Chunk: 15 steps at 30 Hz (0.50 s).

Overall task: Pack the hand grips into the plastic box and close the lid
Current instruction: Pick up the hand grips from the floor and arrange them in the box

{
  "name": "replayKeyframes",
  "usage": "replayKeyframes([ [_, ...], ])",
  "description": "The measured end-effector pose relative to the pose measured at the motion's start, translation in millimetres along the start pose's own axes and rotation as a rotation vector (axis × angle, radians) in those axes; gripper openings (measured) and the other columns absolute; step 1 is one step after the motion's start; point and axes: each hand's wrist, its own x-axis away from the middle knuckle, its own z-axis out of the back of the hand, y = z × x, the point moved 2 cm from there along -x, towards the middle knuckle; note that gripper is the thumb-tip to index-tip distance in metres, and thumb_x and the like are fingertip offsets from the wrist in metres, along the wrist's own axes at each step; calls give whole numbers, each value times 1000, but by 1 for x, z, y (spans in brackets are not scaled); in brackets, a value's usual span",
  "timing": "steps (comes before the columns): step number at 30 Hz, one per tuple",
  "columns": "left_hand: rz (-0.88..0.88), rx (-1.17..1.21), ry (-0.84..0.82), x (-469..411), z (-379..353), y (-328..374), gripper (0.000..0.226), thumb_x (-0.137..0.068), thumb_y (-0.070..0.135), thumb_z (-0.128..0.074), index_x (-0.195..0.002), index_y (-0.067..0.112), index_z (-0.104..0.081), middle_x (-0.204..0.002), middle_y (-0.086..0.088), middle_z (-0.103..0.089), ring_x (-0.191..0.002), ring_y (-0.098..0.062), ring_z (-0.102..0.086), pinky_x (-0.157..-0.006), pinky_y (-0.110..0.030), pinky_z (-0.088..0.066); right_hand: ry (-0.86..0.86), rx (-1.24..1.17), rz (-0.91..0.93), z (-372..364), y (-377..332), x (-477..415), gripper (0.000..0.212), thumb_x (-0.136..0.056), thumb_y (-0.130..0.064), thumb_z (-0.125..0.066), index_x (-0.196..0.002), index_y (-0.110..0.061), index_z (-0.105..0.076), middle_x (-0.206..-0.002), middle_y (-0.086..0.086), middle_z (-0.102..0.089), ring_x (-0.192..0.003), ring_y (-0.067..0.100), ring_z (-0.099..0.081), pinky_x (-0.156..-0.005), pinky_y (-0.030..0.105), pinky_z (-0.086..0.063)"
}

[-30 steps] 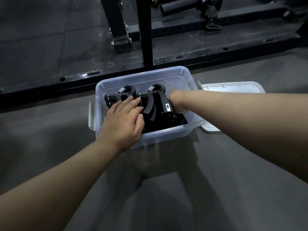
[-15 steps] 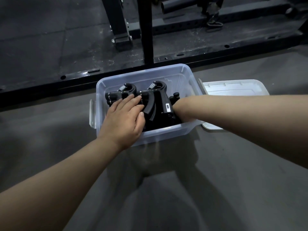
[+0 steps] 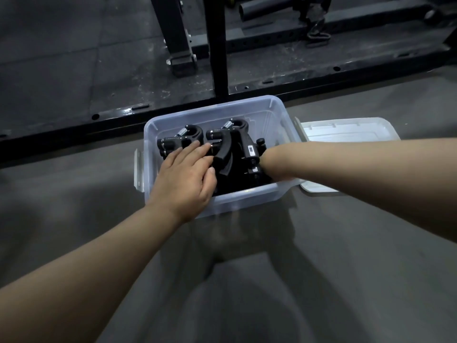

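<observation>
A clear plastic box (image 3: 277, 112) stands on the floor with its lid off. Several black hand grips (image 3: 232, 154) with steel springs lie packed inside it. My left hand (image 3: 185, 177) rests palm down on the grips at the box's left side, fingers stretched out over them. My right hand (image 3: 268, 162) reaches into the box from the right; only the wrist shows, and the fingers are hidden down among the grips. The white lid (image 3: 346, 131) lies flat on the floor just right of the box.
A black steel rack base (image 3: 272, 80) runs across the floor right behind the box, with an upright post (image 3: 218, 45) rising directly behind it. Dark rubber mats lie beyond. Grey floor spreads in front of the box and to its left.
My right hand has pushed deeper into the right side of the box, so its fingers no longer show. My left hand has stayed on the grips.
</observation>
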Motion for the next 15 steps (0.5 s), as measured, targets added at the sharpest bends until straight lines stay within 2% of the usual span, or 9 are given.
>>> replayKeyframes([
  [1, 6, -6, -1, 1, 0, 0, 57, -94, 43, -23, -133, 20, -58, -152, 6, -43, -146, -10, -25, -120, -38, -16, -10, -140, -31, 1, 0, 2, 29, -93, -24, -59, -121, -16, -61, -124, 4, -62, -108, 24, -59, -85, 27, -41],
  [3, 16, -6, -2, 2, 0, -2, 59, -94, 43, -23, -137, 20, -55, -152, 7, -42, -147, -9, -24, -121, -38, -15, 35, -200, 13, 5, 3, 2, 23, -92, -22, -58, -113, -16, -64, -115, 7, -65, -91, 25, -58, -77, 32, -44],
  [4, 17, -1, -4, 2, 0, -2, 59, -93, 44, -23, -138, 20, -54, -153, 7, -42, -147, -9, -24, -121, -38, -15, 59, -125, 83, 7, 3, 1, 23, -92, -21, -57, -113, -16, -63, -113, 6, -65, -88, 23, -56, -75, 29, -41],
  [6, 20, 4, -8, 2, 0, -2, 59, -93, 44, -24, -138, 21, -53, -153, 7, -42, -146, -8, -24, -121, -37, -15, 87, -138, 100, 2, 8, -6, 26, -94, -22, -52, -117, -15, -61, -113, 3, -63, -91, 21, -56, -78, 26, -40],
  [9, 21, 9, -18, 1, 1, -2, 57, -92, 43, -27, -138, 21, -54, -153, 8, -41, -147, -8, -23, -121, -36, -14, 203, -412, 87, 11, 16, -4, 26, -92, -14, -49, -114, -7, -62, -109, 11, -64, -97, 30, -62, -84, 36, -50],
  [11, 25, 11, -21, 1, 2, 0, 55, -92, 42, -29, -137, 22, -54, -153, 8, -40, -147, -8, -23, -121, -34, -13, 310, -710, 2, 23, 25, -2, 30, -93, -8, -41, -115, -2, -60, -107, 16, -65, -97, 33, -62, -84, 40, -52],
  [13, 27, 13, -17, 1, 3, 1, 55, -92, 42, -29, -136, 21, -55, -153, 7, -41, -146, -8, -23, -121, -34, -12, 442, -941, -4, 29, 23, 3, 31, -97, -24, -39, -115, -9, -58, -107, 12, -64, -97, 29, -60, -86, 39, -51],
  [15, 21, 13, -11, 1, 4, 1, 55, -92, 42, -29, -136, 21, -55, -153, 7, -42, -146, -9, -24, -121, -34, -13, 418, -1132, 70, 34, 11, 11, 35, -98, -44, -40, -116, -19, -56, -105, 1, -63, -98, 22, -59, -86, 35, -47],
])
